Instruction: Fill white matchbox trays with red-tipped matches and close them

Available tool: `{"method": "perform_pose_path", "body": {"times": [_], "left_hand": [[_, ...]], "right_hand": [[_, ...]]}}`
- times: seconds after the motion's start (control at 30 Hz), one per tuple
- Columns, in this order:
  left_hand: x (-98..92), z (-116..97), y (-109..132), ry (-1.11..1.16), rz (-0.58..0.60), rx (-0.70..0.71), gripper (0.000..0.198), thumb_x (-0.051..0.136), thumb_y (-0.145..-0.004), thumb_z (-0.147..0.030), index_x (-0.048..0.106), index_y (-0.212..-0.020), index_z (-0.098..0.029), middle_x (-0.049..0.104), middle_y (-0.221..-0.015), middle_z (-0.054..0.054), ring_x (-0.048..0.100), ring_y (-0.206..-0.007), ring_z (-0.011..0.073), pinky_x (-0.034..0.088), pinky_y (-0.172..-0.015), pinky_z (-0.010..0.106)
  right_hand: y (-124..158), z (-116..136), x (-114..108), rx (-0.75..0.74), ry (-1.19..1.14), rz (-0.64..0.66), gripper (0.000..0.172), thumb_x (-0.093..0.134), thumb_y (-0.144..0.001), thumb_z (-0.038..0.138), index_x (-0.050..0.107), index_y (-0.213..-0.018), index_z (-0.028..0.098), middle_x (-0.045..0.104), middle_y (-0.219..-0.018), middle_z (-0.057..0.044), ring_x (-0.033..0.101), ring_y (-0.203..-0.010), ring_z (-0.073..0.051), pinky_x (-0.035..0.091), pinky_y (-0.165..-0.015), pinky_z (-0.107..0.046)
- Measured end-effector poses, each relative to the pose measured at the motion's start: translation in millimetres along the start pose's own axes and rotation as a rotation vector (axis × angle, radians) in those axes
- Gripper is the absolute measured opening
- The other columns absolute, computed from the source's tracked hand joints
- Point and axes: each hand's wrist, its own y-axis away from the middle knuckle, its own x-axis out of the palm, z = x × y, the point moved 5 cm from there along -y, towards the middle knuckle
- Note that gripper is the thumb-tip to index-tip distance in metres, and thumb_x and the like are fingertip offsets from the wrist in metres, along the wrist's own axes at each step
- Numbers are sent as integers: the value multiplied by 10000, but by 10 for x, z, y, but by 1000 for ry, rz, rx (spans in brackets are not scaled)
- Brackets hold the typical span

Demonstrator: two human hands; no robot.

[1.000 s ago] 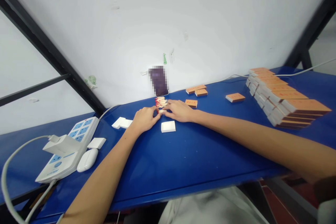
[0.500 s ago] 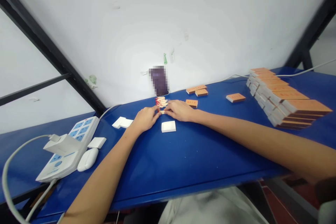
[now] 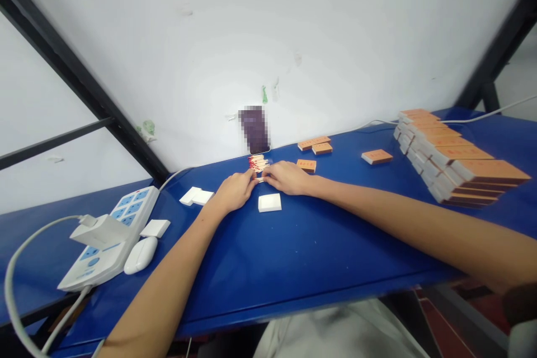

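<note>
Fingertips of my left hand (image 3: 237, 188) and my right hand (image 3: 288, 177) pinch the two ends of a few matches (image 3: 260, 179), held crosswise between them close to the table. Both hands are closed. Just beyond the fingers lies a pile of loose red-headed matches (image 3: 259, 163). Nearer to me, below the hands, a white matchbox tray (image 3: 269, 202) rests on the table; I cannot tell which side of it faces up. An orange matchbox (image 3: 306, 165) sits just past my right hand.
Orange matchboxes (image 3: 321, 147) lie at the back, with another matchbox (image 3: 377, 156) further right beside a large matchbox stack (image 3: 470, 165). At left are white pieces (image 3: 196, 196), a white earphone case (image 3: 141, 255) and a power strip (image 3: 126, 229). A phone (image 3: 255, 130) leans on the wall.
Almost nothing differs. Both hands keep their pinch on the matches, with only a slight shift of the fingers.
</note>
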Motion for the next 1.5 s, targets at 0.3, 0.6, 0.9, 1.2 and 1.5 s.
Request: {"method": "perform_pose_path", "body": {"times": [0.3, 0.6, 0.9, 1.2, 1.5], "left_hand": [[19, 19, 4, 5, 54, -22, 349, 286, -1009, -434, 534, -1074, -197, 704, -920, 102, 677, -833, 266, 465, -712, 338], [23, 4, 26, -15, 61, -30, 357, 266, -1008, -443, 515, -1083, -199, 701, -907, 105, 678, -823, 283, 468, -698, 349], [-1, -11, 52, 7, 53, -30, 397, 269, -999, -493, 521, -1093, -201, 696, -906, 100, 672, -815, 271, 463, -695, 340], [32, 6, 35, 31, 63, -31, 410, 248, -1002, -506, 519, -1071, -205, 694, -924, 93, 673, -831, 262, 465, -715, 337], [9, -25, 45, 13, 85, -38, 357, 253, -1007, -460, 486, -1093, -204, 698, -921, 102, 679, -828, 274, 473, -705, 348]], "right_hand": [[-5, 6, 30, -6, 26, 30, 275, 454, -972, 352, 650, -1118, 225, 713, -1026, -75, 646, -924, -214, 367, -695, -265], [-7, 12, 8, -38, -20, 13, 277, 461, -978, 371, 675, -1067, 220, 718, -973, -67, 643, -898, -206, 347, -676, -266], [-7, 20, 14, -53, -11, 11, 253, 458, -985, 343, 662, -1058, 211, 713, -935, -69, 640, -877, -200, 334, -670, -262], [-8, 38, 20, -85, 37, 15, 273, 440, -985, 333, 648, -1088, 188, 712, -895, -82, 645, -833, -206, 333, -655, -265], [8, 114, 16, -123, 148, 67, 366, 360, -1014, 378, 661, -1034, 171, 716, -945, -114, 663, -840, -231, 378, -665, -287]]}}
